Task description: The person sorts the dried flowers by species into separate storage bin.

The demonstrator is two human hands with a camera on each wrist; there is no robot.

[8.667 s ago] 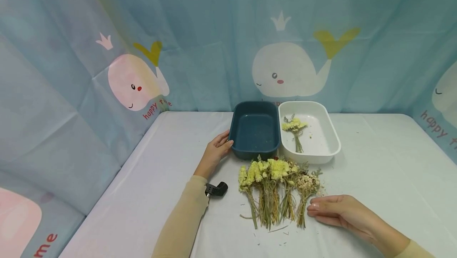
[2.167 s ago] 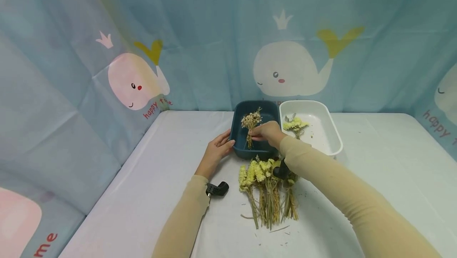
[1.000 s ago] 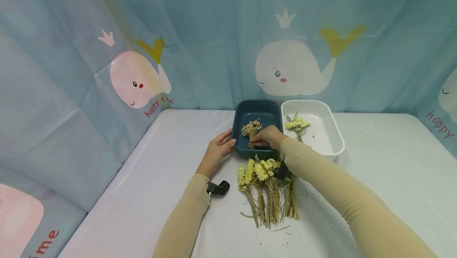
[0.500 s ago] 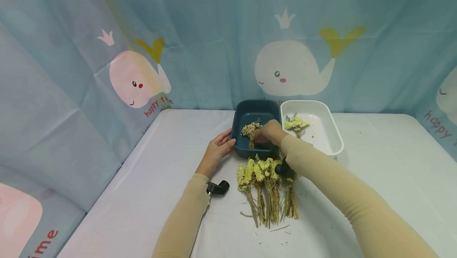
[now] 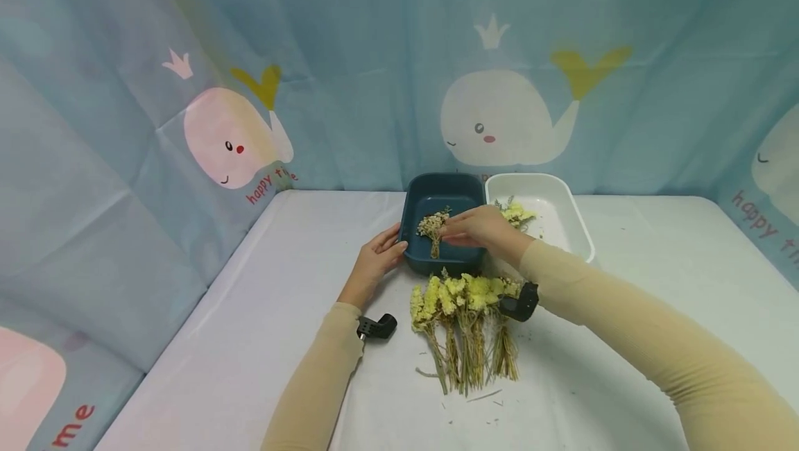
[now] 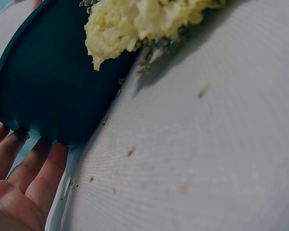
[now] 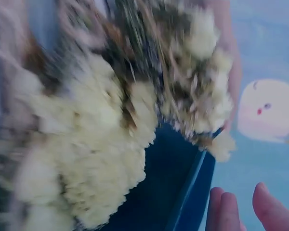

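Note:
A bunch of small cream dried flowers with tied stems lies in the dark blue box. My right hand hovers over that box just right of the bunch; in the right wrist view its fingers are apart with nothing between them. My left hand rests against the box's left side. The left wrist view shows its extended fingers touching the outer wall. Several yellow dried flower bunches lie side by side in front of the boxes, partly overlapped by the right wrist camera.
Beside the blue box stands a white box holding one yellow flower bunch, partly hidden by the right hand. Stem scraps lie on the white tablecloth. A whale-print curtain hangs behind the table.
My right hand took the cream bunch from the row's right end, laid it in the blue box and let go, then drew back slightly rightward. The left hand stayed at the box.

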